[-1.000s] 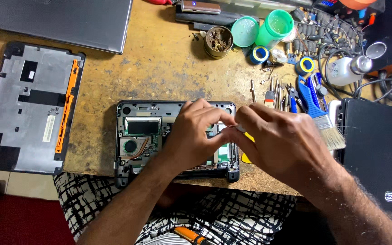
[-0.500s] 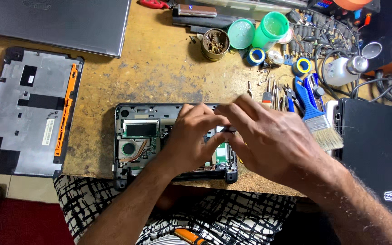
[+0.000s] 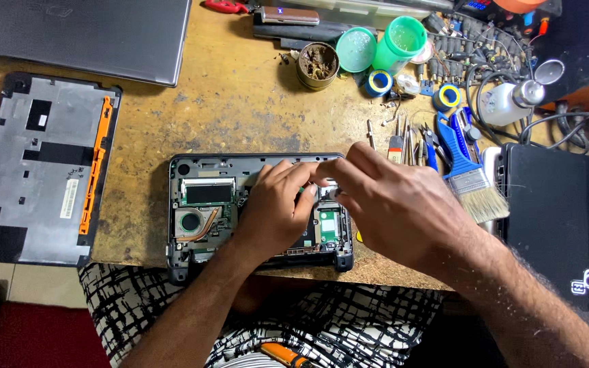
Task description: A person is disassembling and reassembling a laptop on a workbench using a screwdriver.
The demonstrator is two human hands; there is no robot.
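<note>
Head | worn wooden bench [image 3: 240, 109] | opened laptop [image 3: 199, 204] | tool clutter [image 3: 417, 136]

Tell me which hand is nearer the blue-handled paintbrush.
Right. The right hand lies just left of the blue-handled paintbrush, apart from it. The left hand is farther left, over the opened laptop base.

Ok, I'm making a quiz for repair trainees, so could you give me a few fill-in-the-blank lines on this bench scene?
1. Both hands, left and right, work over an opened ____ on the bench.
2. The removed bottom cover lies to the laptop's ____.
3. The strip on that cover is ____.
4. The paintbrush has a ____ handle.

Missing words: laptop; left; orange; blue
</note>
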